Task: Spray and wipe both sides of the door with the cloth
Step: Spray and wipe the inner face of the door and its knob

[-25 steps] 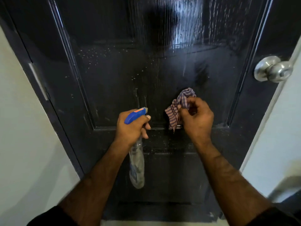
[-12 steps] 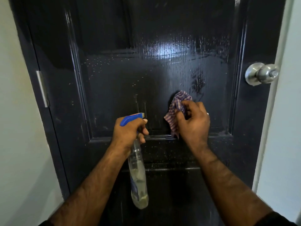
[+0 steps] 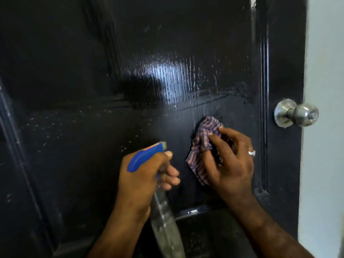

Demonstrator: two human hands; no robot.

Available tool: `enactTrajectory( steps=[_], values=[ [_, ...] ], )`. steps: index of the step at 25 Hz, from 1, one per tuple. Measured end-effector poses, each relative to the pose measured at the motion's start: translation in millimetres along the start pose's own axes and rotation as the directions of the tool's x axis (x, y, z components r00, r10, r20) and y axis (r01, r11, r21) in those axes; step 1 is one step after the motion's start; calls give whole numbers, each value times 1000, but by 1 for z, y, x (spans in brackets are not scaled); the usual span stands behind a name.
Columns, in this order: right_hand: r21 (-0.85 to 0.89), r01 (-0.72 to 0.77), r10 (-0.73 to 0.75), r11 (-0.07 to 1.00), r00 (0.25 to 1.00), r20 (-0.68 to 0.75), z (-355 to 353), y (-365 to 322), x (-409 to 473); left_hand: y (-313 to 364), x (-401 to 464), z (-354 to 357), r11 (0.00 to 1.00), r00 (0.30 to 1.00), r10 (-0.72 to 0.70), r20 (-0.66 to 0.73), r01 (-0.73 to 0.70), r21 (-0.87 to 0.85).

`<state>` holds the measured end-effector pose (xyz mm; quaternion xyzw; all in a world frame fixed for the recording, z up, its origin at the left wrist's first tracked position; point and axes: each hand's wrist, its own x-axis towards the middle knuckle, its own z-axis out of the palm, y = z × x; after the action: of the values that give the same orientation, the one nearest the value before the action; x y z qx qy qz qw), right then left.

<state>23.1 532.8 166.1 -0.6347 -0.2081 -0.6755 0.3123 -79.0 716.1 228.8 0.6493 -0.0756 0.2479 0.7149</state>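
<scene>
On the left the door [image 3: 74, 146] carries the same scatter of spray droplets as half a second ago, unwiped. The left hand [image 3: 141, 181] has stayed low, fingers wrapped round the spray bottle [image 3: 163, 216], nozzle toward the panel. Right of it, the right hand [image 3: 229, 164] has climbed a little, fingers bunching the striped cloth [image 3: 202, 146] against the wet panel near the knob [image 3: 296, 113]. Wiping this side looks only begun.

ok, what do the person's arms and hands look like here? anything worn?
Two bare forearms, no sleeves or gloves showing in this frame. The right hand wears a silver ring on one finger. The left hand shows no jewellery, and no watch or band is visible on either wrist.
</scene>
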Motion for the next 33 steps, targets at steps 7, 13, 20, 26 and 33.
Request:
enactTrajectory(
  steps=[7,13,20,26,33],
  values=[
    [-5,125,-123,992,985,120,-3,25,6,-12,12,21,994,992,37,-124,-23,111],
    [30,-65,64,997,997,32,25,23,43,2,-22,20,993,968,90,-235,-68,101],
    [123,523,-531,843,775,343,16,32,2,19,-55,2,994,952,41,-302,-7,113],
    [-26,103,-96,994,976,198,66,-75,54,44,-52,-50,997,966,59,-252,-43,69],
    [0,448,-424,894,846,324,59,-68,24,81,-42,-114,997,972,38,-232,-20,79]
  ],
)
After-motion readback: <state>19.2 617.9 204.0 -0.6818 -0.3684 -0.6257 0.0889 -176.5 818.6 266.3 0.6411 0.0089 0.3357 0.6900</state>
